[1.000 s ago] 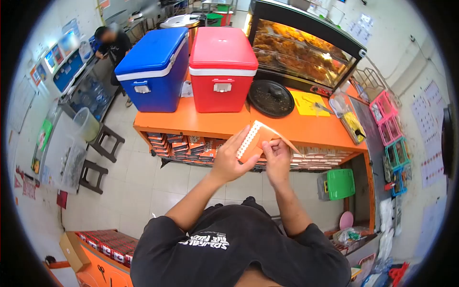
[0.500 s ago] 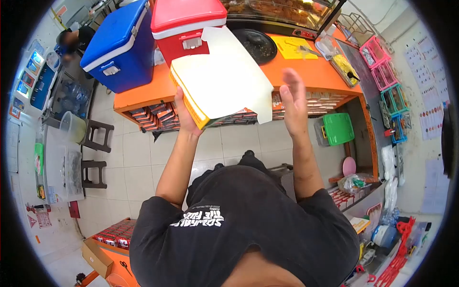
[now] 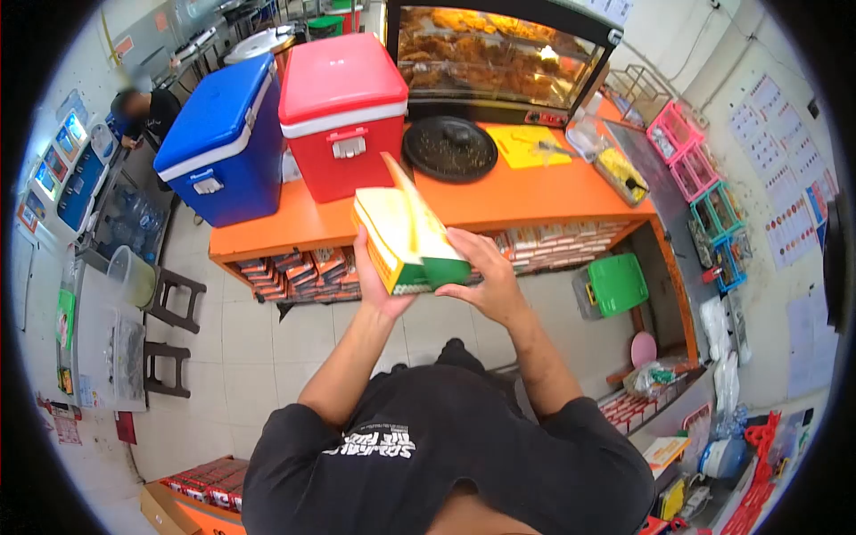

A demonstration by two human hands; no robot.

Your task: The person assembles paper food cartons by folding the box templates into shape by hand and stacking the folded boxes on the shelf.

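Holding a part-folded cardboard box (image 3: 404, 239) btwn both hands: L hand (image 3: 382, 285) is cupping its L side, R hand (image 3: 489, 276) is gripping its green R end w/ thumb + fingers. Box's raised flap (image 3: 399, 180) is sticking up, w/ the orange counter (image 3: 522, 192) & red cooler (image 3: 341, 114) standing beyond.

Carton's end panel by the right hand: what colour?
The end panel is mostly green, seen best in the head view.

"What colours show on the carton (image 3: 392, 234) in front of the red cooler (image 3: 334, 118)?"
"White, yellow and green, one edge patterned green-and-white."
"And left of the red cooler?"
"A blue cooler (image 3: 225, 143), white-banded; beneath both, an orange worktop (image 3: 535, 192)."
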